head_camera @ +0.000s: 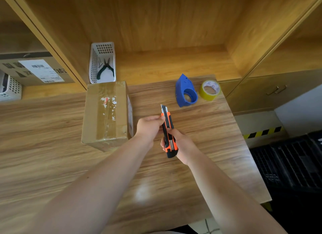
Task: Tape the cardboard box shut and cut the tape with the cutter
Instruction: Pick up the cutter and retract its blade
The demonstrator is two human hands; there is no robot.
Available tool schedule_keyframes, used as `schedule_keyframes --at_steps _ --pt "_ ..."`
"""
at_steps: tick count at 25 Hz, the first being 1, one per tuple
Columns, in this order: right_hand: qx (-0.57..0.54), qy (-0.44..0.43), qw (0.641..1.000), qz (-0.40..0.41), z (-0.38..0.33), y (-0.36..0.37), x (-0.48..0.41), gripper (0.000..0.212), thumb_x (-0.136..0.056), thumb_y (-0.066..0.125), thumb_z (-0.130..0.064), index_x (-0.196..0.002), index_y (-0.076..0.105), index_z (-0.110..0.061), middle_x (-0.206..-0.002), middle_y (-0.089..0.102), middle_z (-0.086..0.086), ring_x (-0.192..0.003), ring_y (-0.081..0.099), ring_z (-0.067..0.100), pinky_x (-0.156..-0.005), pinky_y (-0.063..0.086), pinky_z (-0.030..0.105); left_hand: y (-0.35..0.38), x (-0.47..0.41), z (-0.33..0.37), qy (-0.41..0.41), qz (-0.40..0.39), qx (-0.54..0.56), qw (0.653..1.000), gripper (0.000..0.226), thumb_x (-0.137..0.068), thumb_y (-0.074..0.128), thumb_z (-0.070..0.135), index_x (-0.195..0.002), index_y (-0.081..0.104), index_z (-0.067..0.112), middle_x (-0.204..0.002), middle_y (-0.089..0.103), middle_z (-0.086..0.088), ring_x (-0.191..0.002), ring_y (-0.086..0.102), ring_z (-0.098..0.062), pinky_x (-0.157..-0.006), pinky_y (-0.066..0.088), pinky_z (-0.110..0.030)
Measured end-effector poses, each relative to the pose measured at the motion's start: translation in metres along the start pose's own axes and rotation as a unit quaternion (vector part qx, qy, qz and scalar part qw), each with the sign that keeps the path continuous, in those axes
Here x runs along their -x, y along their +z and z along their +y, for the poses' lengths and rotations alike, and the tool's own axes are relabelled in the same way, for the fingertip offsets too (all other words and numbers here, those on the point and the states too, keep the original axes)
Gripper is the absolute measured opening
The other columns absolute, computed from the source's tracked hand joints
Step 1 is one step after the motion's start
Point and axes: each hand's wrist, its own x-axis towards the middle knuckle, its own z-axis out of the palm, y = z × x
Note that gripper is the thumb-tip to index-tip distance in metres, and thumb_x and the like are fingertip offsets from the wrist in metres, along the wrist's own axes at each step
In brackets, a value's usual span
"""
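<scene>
A closed cardboard box stands on the wooden table, left of centre, with clear tape running along its top seam. An orange and black cutter is held upright to the right of the box, its blade tip showing at the top. My right hand grips the cutter's lower handle. My left hand pinches the cutter's upper part near the slider. A blue tape dispenser and a yellow roll of tape lie at the table's far right.
A white plastic basket with black pliers stands on the shelf behind the box. A labelled carton and another white basket are at far left. Black crates sit on the floor past the table's right edge.
</scene>
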Motion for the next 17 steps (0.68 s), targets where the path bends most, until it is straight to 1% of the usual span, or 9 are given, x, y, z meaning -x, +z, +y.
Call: schedule_keyframes --at_steps 2,4,7,10,12,14,15,17 --pt "-0.009 0.004 1.000 -0.007 -0.004 -0.003 -0.003 0.027 -0.093 0.054 -0.026 -0.103 0.059 -0.001 -0.073 0.060 0.019 -0.066 0.054 0.029 -0.064 0.047 0.037 0.003 -0.005 0.005 -0.002 0.004 -0.002 1.000 0.012 -0.082 0.076 0.016 -0.093 0.076 0.012 -0.090 0.078 -0.011 -0.085 0.076 -0.030 -0.092 0.056 -0.045" --pt "-0.020 0.011 1.000 -0.013 -0.008 -0.007 -0.005 0.033 -0.094 0.056 -0.024 -0.116 0.056 0.000 -0.075 0.061 0.018 -0.069 0.058 0.028 -0.070 0.052 0.040 0.007 -0.009 0.009 -0.002 0.011 -0.014 1.000 0.015 -0.082 0.076 0.015 -0.097 0.075 0.012 -0.091 0.078 -0.009 -0.085 0.076 -0.026 -0.092 0.056 -0.044" --pt "-0.043 0.018 0.998 -0.035 -0.016 -0.013 -0.012 0.033 -0.093 0.059 -0.023 -0.119 0.054 -0.003 -0.076 0.063 0.017 -0.069 0.062 0.025 -0.081 0.056 0.047 0.013 -0.013 0.016 0.001 0.019 -0.012 1.000 0.013 -0.085 0.074 0.014 -0.097 0.073 0.010 -0.090 0.078 -0.010 -0.084 0.076 -0.025 -0.089 0.058 -0.043" --pt "-0.070 0.027 0.997 -0.033 -0.023 -0.017 -0.023 0.037 -0.093 0.058 -0.017 -0.127 0.049 -0.002 -0.074 0.064 0.016 -0.069 0.063 0.025 -0.086 0.055 0.054 0.021 -0.020 0.021 0.006 0.026 -0.007 1.000 0.009 -0.087 0.071 0.013 -0.095 0.073 0.009 -0.085 0.077 -0.010 -0.079 0.075 -0.026 -0.085 0.060 -0.043" --pt "-0.087 0.031 0.995 -0.048 -0.027 -0.017 -0.029 0.036 -0.093 0.058 -0.015 -0.127 0.048 -0.004 -0.075 0.064 0.015 -0.070 0.064 0.025 -0.090 0.053 0.058 0.025 -0.025 0.026 0.006 0.033 -0.009 0.999 0.005 -0.087 0.071 0.012 -0.092 0.072 0.010 -0.082 0.076 -0.010 -0.076 0.074 -0.026 -0.084 0.060 -0.043" --pt "-0.105 0.032 0.992 -0.058 -0.032 -0.018 -0.034 0.025 -0.094 0.056 -0.012 -0.118 0.050 -0.009 -0.076 0.063 0.014 -0.070 0.064 0.025 -0.092 0.051 0.061 0.028 -0.030 0.032 0.005 0.037 -0.016 0.999 0.001 -0.086 0.072 0.013 -0.086 0.071 0.012 -0.082 0.076 -0.009 -0.076 0.074 -0.027 -0.085 0.059 -0.044" --pt "-0.111 0.028 0.992 -0.060 -0.034 -0.019 -0.036 0.020 -0.094 0.056 -0.009 -0.113 0.050 -0.011 -0.078 0.062 0.013 -0.071 0.064 0.024 -0.093 0.050 0.062 0.029 -0.032 0.035 0.006 0.039 -0.016 0.999 0.002 -0.086 0.072 0.013 -0.084 0.071 0.013 -0.081 0.075 -0.009 -0.076 0.074 -0.026 -0.085 0.059 -0.044" --pt "-0.116 0.017 0.990 -0.072 -0.040 -0.022 -0.042 0.017 -0.094 0.054 -0.006 -0.109 0.051 -0.013 -0.080 0.061 0.012 -0.073 0.064 0.024 -0.094 0.048 0.064 0.032 -0.038 0.040 0.008 0.043 -0.018 0.999 0.004 -0.086 0.073 0.012 -0.083 0.070 0.013 -0.079 0.075 -0.008 -0.075 0.073 -0.025 -0.084 0.060 -0.043"
